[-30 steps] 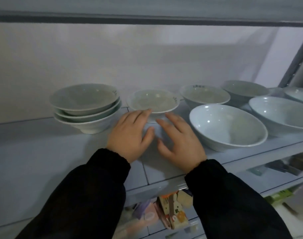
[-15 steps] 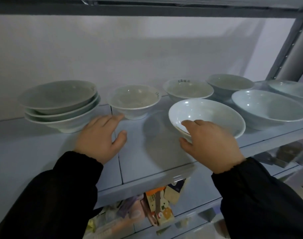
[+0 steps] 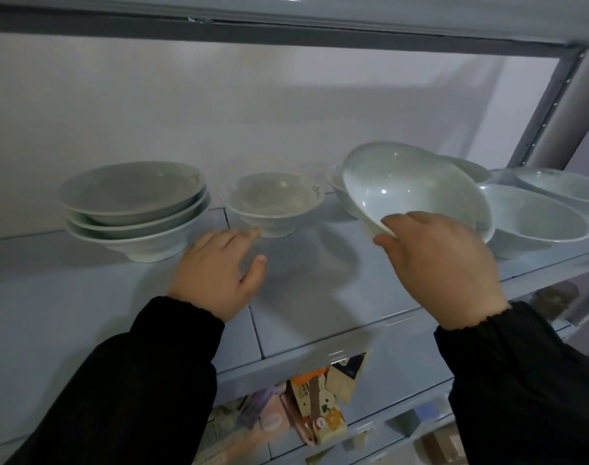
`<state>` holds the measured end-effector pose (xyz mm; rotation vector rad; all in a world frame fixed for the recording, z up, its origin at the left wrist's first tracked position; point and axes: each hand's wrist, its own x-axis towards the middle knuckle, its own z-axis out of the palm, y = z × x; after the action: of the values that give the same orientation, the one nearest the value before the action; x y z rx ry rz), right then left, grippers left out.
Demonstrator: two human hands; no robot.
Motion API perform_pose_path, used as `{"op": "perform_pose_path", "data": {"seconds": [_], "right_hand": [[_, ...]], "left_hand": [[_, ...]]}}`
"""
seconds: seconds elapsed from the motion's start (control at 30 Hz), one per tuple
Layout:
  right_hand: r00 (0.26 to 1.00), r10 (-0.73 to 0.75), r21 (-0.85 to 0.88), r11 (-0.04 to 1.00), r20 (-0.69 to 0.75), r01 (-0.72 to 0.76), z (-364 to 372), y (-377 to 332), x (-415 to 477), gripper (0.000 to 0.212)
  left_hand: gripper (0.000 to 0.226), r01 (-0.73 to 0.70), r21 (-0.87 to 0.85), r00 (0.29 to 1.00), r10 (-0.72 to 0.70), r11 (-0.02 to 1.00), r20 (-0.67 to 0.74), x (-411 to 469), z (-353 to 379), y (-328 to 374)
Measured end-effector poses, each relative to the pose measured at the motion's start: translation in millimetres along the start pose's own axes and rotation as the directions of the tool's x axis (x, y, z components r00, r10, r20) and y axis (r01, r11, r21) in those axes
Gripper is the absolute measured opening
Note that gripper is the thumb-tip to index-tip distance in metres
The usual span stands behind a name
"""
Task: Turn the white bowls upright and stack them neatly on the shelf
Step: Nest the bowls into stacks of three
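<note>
Now my right hand [image 3: 444,263] pinches the rim of the tilted bowl [image 3: 407,182]; the small bowl [image 3: 273,203] sits just beyond my relaxed, empty left hand [image 3: 219,273].

colourful cartons [image 3: 320,409] below, grey post [image 3: 586,105]

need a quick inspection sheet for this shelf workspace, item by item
surface: pale grey metal shelf board, panel seams visible
job's things: stack of three white ceramic bowls upright at left; small white footed bowl upright beside it; large white ceramic bowl held tilted, apparently off the shelf; other white bowls upright at right
clutter: colourful cartons on the shelf below
hands: right hand grips the large bowl's near rim; left hand open near the small bowl's foot, contact unclear
cables: nothing seen
surroundings: white wall, grey perforated upright post
</note>
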<state>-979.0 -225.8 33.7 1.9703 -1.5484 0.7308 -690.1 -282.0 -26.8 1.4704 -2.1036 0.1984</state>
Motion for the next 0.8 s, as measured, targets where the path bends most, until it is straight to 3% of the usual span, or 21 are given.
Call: {"op": "perform_pose_path", "data": {"seconds": [0.17, 0.4, 0.6, 0.8], "right_hand": [[0.98, -0.136, 0.04, 0.989, -0.148, 0.143, 30.7, -9.1, 45.4, 0.014], [0.989, -0.087, 0.203, 0.973, -0.115, 0.11, 110.6, -40.3, 94.2, 0.005], [0.994, -0.113, 0.313, 0.943, -0.013, 0.111, 143.1, -54.5, 110.0, 0.019], [0.989, -0.139, 0.4, 0.904, -0.053, 0.148, 151.1, -57.5, 105.9, 0.025]], "left_hand": [[0.058, 0.0, -0.017, 1.0, -0.001, 1.0, -0.023, 1.2, 0.6, -0.5], [0.055, 0.0, -0.045, 0.999, -0.002, 0.999, -0.046, 2.9, 0.2, -3.5], [0.054, 0.004, -0.049, 0.999, -0.006, 0.999, -0.052, 3.0, 3.2, -6.1], [0.054, 0.045, -0.042, 0.998, -0.047, 0.998, -0.047, 4.1, 2.8, -6.0]]}}
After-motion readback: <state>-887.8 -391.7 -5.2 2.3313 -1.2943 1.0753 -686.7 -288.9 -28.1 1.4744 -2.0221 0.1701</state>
